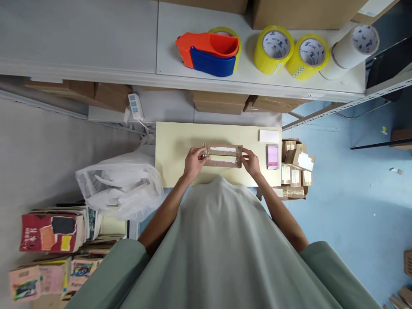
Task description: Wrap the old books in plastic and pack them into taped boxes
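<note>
A small flat cardboard box (222, 164) lies on the cream tabletop (174, 137) in front of me. Two white strips run along its upper face, and shiny clear tape shows at both ends. My left hand (193, 162) pinches the box's left end, thumb and fingers closed on it. A small shiny detail sits at those fingertips, too small to make out. At the opposite end, my right hand (251, 162) has its fingers closed on the right edge. To the right of that hand are a phone with a pink screen (272, 156) and a white slip (269, 136).
An orange and blue tape dispenser (212, 53) and yellow tape rolls (273, 49) stand on the shelf (112, 47) above. Small boxes fill a carton (305, 195) right of the table. A white plastic bag (119, 180) and stacked printed cardboard (51, 231) are left.
</note>
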A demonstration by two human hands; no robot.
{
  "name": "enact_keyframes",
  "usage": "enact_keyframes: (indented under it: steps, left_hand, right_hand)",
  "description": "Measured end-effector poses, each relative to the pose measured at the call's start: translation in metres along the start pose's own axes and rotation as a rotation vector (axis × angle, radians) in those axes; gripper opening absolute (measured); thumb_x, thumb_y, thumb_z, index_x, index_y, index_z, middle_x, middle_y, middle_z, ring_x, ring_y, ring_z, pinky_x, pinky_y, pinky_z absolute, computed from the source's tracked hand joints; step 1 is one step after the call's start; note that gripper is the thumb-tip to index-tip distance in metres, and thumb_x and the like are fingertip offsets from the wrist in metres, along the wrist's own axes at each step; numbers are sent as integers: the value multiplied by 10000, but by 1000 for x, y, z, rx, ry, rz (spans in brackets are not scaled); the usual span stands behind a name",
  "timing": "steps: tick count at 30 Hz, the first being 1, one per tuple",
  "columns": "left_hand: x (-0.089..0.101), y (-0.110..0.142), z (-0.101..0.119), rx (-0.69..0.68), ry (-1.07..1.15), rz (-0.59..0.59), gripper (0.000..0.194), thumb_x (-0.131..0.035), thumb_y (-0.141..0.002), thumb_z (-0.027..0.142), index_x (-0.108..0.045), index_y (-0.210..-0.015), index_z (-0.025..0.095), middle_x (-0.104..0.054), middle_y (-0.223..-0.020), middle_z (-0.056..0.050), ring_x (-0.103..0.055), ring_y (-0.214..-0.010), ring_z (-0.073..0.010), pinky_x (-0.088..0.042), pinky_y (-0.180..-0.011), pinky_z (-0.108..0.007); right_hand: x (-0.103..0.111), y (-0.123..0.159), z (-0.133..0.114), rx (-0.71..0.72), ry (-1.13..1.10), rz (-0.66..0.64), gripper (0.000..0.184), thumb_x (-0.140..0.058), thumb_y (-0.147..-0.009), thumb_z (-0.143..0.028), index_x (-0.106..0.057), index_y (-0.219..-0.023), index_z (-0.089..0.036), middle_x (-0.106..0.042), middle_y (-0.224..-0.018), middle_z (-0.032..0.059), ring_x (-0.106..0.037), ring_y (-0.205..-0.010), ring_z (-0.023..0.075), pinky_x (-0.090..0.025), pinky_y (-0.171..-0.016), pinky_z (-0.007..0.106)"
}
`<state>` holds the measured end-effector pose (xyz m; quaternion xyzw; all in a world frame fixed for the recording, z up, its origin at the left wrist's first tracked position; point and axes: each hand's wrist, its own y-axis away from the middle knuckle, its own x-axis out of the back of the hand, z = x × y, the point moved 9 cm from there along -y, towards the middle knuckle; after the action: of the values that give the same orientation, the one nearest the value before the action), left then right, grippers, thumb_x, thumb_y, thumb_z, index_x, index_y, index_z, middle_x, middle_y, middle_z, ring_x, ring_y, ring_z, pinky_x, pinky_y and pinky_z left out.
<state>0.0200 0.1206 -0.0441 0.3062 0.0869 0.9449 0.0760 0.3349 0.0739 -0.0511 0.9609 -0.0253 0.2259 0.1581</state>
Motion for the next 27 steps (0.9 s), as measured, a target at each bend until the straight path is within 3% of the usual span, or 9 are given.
enact_keyframes:
  steps: [5,12,16,21,27]
  left_hand:
    - [2,8,-1,-1,30,61,368,-889,-899,200,-843,-1256,275,-738,-1139,-37,-782,-832,-178,-695,-958,-401]
    - [12,22,-16,-7,148,88,311,-904,-905,333,-858,-1202,252,-753,-1150,-54,-783,-864,-184,-715,-957,-417]
    - [9,25,-29,19,255,101,364,-913,-888,452,-867,-1178,237,-753,-1162,-64,-781,-860,-179,-714,-967,-426]
    - [0,31,-44,80,449,107,493,-883,-870,589,-876,-1187,213,-785,-1197,-98,-797,-953,-224,-708,-931,-414]
    - [-3,34,-47,83,478,156,527,-881,-837,653,-886,-1133,217,-807,-1103,-88,-798,-919,-235,-709,-913,-422]
  right_hand:
    - [-6,11,4,-26,-80,66,476,-686,-1008,-561,-789,-1368,-268,-783,-1451,111,-838,-1156,320,-722,-1012,518]
    - [-18,27,15,-103,-163,105,478,-805,-919,-647,-843,-1198,-262,-824,-1326,100,-843,-1086,312,-717,-982,495]
    - [-19,31,20,-87,-226,129,515,-830,-878,-696,-879,-1131,-250,-817,-1287,107,-803,-1146,288,-702,-1013,450]
    - [-21,32,29,-97,-279,154,509,-872,-827,-706,-909,-1045,-248,-825,-1232,122,-768,-1226,320,-655,-1089,490]
    - [-23,37,28,-67,-219,203,530,-793,-886,-747,-907,-1034,-251,-836,-1222,129,-763,-1237,318,-606,-1139,501]
